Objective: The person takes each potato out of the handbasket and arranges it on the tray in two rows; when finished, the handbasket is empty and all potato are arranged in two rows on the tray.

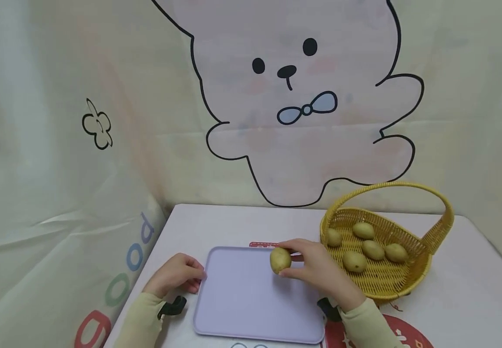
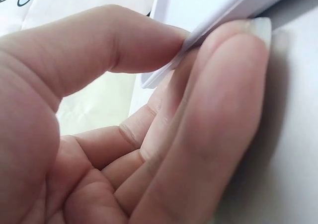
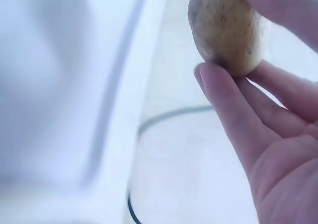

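A potato (image 1: 280,260) is pinched between the thumb and fingers of my right hand (image 1: 320,270), above the right part of a pale purple tray (image 1: 251,304). The right wrist view shows the same potato (image 3: 226,30) with my fingertips on it. At the tray's left edge, my left hand (image 1: 179,275) grips the rim; in the left wrist view, thumb and forefinger of that hand (image 2: 149,114) pinch the tray's rim (image 2: 218,18). Nothing lies on the part of the tray that shows.
A yellow wicker basket (image 1: 390,285) with a tall arched handle stands at the right, holding several potatoes (image 1: 354,261). Red printed patterns (image 1: 407,331) show on the white tabletop (image 1: 464,290). A cloth with a cartoon bear (image 1: 294,145) hangs behind the table.
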### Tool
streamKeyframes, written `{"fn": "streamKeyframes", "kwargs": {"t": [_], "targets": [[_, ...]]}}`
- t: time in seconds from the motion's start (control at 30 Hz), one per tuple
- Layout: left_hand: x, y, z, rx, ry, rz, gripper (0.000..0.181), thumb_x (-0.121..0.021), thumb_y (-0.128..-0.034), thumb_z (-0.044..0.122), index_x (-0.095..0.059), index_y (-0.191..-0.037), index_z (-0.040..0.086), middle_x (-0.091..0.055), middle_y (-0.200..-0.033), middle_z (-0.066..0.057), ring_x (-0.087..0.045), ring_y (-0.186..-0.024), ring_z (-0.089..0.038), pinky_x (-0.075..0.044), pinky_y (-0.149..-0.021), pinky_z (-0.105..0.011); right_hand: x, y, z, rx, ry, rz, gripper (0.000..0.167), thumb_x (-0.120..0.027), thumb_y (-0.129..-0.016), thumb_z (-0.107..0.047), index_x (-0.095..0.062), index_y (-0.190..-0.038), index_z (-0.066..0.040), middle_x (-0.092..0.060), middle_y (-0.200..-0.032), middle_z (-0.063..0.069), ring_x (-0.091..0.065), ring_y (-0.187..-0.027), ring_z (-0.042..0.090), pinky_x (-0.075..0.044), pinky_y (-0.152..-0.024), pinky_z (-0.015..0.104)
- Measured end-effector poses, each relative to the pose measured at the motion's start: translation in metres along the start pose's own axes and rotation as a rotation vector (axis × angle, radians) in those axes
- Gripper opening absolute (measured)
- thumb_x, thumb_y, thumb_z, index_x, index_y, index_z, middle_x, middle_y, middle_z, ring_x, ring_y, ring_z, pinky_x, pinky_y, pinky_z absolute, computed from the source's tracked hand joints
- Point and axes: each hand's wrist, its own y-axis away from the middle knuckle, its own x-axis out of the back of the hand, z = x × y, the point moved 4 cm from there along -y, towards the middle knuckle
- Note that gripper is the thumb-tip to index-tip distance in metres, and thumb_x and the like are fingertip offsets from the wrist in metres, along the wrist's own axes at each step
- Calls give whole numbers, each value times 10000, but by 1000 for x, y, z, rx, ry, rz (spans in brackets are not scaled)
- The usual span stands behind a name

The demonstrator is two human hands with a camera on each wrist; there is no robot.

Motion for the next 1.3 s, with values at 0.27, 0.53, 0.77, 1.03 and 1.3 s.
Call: {"fn": "streamKeyframes", "kwargs": {"t": [0.27, 0.53, 0.77, 1.03, 1.3], "targets": [[0, 0, 0, 19, 17, 17, 159, -803, -905, 113, -737, -964, -19, -682, -744, -66, -670, -582, -120, -634, -592, -279, -58, -50, 1, -43, -127, -9, 588, -957, -794, -91, -722, -1327, -11, -752, -1311, 136, -754, -1124, 284, -653, -947, 379], [-8, -4, 1, 15, 15, 9, 148, -807, -894, 118, -741, -935, -8, -696, -743, -63, -668, -578, -120, -621, -571, -273, -102, -67, -6, -77, -172, -74, 613, -962, -778, -62, -707, -1330, 19, -743, -1296, 148, -729, -1151, 284, -649, -953, 386], [-1, -5, -5, 20, 41, 13, 164, -817, -886, 124, -736, -947, -5, -694, -752, -74, -679, -591, -133, -637, -594, -293, -123, -79, -16, -73, -140, -104, 617, -965, -794, -117, -710, -1344, -6, -742, -1307, 140, -736, -1120, 242, -649, -942, 356], [0, -5, -5, 26, 55, -10, 153, -801, -896, 124, -733, -947, -3, -687, -729, -60, -684, -589, -120, -636, -588, -283, -134, -79, -16, -93, -106, -121, 626, -974, -786, -143, -714, -1340, -15, -746, -1296, 136, -732, -1050, 194, -643, -902, 335], [1, -6, -4, 33, 57, -12, 155, -798, -898, 131, -736, -944, -4, -679, -706, -56, -671, -576, -115, -627, -577, -274, -132, -81, -17, -109, -69, -105, 628, -978, -786, -186, -725, -1338, -28, -757, -1217, 83, -670, -988, 157, -589, -853, 300]]}}
